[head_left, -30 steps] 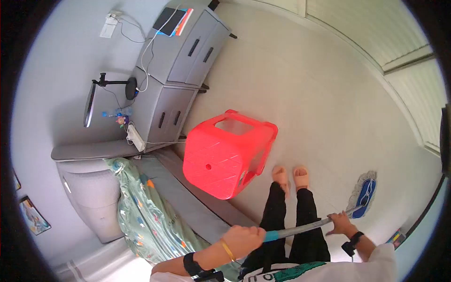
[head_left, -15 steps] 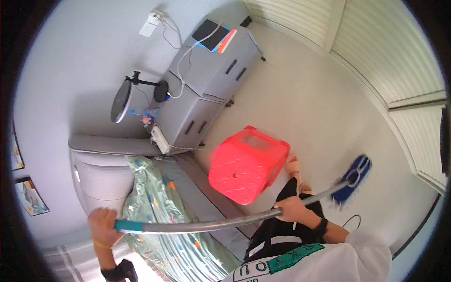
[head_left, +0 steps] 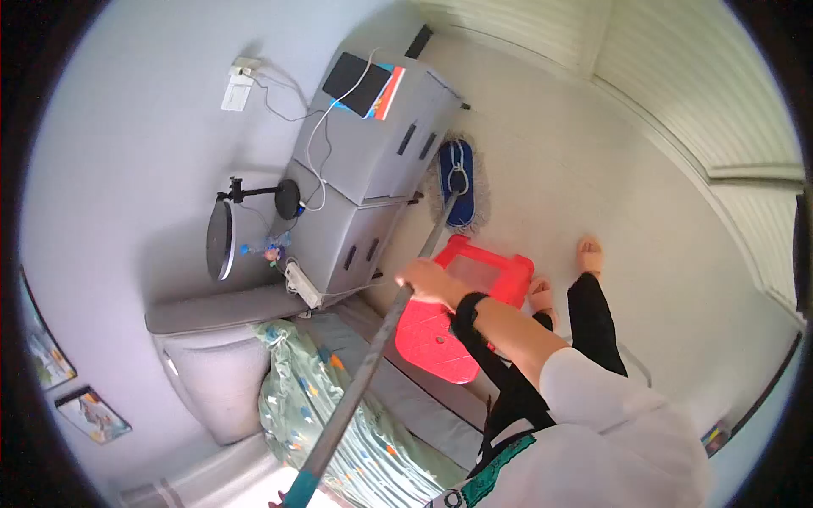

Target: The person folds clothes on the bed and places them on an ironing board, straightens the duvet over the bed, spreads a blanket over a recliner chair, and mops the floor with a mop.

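My right hand (head_left: pixel 428 283) is wrapped round the metal handle (head_left: pixel 364 372) of a dust mop, about midway along. The blue mop head (head_left: pixel 458 182), with its pale fringe, lies flat on the floor beside the grey cabinets. At the bottom edge only a sliver of my left hand (head_left: pixel 276 504) shows, at the teal grip end (head_left: pixel 301 489) of the handle; the rest is cut off. Below my right forearm stands a red plastic stool (head_left: pixel 436 349), partly hidden by my arm and the handle.
Grey drawer cabinets (head_left: pixel 373 157) line the wall, bearing a black tablet-like item (head_left: pixel 356 84), a power strip (head_left: pixel 302 284) and cables. A bed with a green patterned cover (head_left: pixel 309 394) is at lower left. My feet wear pink slippers (head_left: pixel 590 254). Pale slatted doors (head_left: pixel 690 93) stand opposite.
The mop head has swept across the floor from the right of my feet to the cabinets. My right hand has moved up and left with the handle; my left hand has dropped nearly out of view.
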The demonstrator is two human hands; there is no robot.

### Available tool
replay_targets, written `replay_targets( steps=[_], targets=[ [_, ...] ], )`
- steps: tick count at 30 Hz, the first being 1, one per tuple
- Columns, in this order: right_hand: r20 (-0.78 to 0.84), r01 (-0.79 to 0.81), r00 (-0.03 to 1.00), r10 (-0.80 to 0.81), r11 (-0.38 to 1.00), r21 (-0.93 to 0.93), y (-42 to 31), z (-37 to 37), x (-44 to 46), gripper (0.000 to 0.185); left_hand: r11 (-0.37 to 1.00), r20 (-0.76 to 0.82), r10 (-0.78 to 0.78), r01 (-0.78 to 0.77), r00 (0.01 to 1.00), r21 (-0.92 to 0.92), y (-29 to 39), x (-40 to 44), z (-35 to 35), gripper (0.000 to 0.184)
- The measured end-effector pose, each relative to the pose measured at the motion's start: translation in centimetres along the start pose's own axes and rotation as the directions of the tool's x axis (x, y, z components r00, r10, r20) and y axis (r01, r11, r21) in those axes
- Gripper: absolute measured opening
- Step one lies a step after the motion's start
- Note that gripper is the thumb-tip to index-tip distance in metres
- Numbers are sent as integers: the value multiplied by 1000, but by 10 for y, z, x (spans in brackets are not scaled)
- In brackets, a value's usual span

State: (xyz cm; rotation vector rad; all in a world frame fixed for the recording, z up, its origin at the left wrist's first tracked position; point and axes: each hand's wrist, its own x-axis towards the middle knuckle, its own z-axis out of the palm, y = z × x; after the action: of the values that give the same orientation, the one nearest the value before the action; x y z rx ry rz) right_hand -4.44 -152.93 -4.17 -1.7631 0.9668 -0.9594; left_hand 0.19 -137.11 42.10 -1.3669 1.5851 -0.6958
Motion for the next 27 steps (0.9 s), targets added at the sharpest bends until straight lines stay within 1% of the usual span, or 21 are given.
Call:
replay_targets(
  steps=[1,2,3,5,7,8,9,10,11,12,13,15,16,17,18,20,21,22,23,25,27],
  targets=[
    [50,3,999,0,998,-55,14,-3,6,14,998,-83,7,-2,997,69,22,15,-11,28],
    [88,2,996,8,994,-111,22,-8,13,15,990,-203,82,-56,976,133,17,26,-16,31],
    [98,7,995,2,996,-93,27,-14,12,15,992,-242,61,-31,968,124,20,31,-25,32],
    [118,-74,989,88,990,-118,27,-29,0,14,993,-224,88,-67,971,99,19,38,-46,34],
    [114,-97,988,109,990,-105,24,-65,-13,14,994,-229,89,-74,969,76,9,48,-54,34],
    [93,-114,988,124,988,-107,25,-84,-18,14,998,-163,63,-58,985,31,1,52,-61,31],
    [92,-103,989,113,989,-107,31,-98,-25,14,996,-179,80,-72,981,52,-2,64,-72,29],
    [-8,-116,993,116,989,-88,36,-114,-35,14,996,-92,88,-85,992,33,-7,77,-83,20],
    [-109,-128,987,120,990,-64,42,-130,-46,13,991,-310,128,-111,942,73,-18,83,-59,26],
    [-144,-181,975,169,981,-70,45,-150,-55,14,983,-356,179,-185,917,17,-7,112,-84,26],
    [-180,-232,960,216,970,-71,49,-170,-66,14,980,-391,169,-196,905,-30,1,131,-96,29],
    [-292,-274,925,242,959,-74,66,-200,-94,18,964,-408,218,-260,887,-51,13,164,-116,30],
    [-254,-323,922,291,942,-92,79,-216,-109,20,951,-406,246,-300,880,-74,21,179,-125,30],
    [-213,-368,916,340,923,-111,90,-231,-125,22,936,-488,297,-352,821,-23,33,196,-135,30],
    [-271,-409,893,360,899,-157,91,-250,-139,22,915,-506,298,-394,809,-91,46,210,-145,27],
    [-395,-446,850,347,874,-193,89,-279,-168,19,865,-464,400,-493,790,-94,66,232,-154,14],
    [-465,-445,826,319,875,-189,95,-286,-185,16,780,-490,465,-603,737,-167,78,244,-155,16],
    [-433,-466,815,385,880,-95,113,-285,-206,15,693,-549,491,-686,676,-224,93,255,-147,18],
    [-394,-485,805,444,875,-5,133,-284,-226,14,662,-520,528,-709,671,-244,110,262,-146,17],
    [-225,-627,779,586,733,-263,139,-304,-257,14,491,-492,611,-784,620,-379,142,280,-130,16],
    [-105,-574,805,584,721,-388,161,-305,-277,16,490,-491,601,-776,631,-397,157,290,-110,17]
  ],
)
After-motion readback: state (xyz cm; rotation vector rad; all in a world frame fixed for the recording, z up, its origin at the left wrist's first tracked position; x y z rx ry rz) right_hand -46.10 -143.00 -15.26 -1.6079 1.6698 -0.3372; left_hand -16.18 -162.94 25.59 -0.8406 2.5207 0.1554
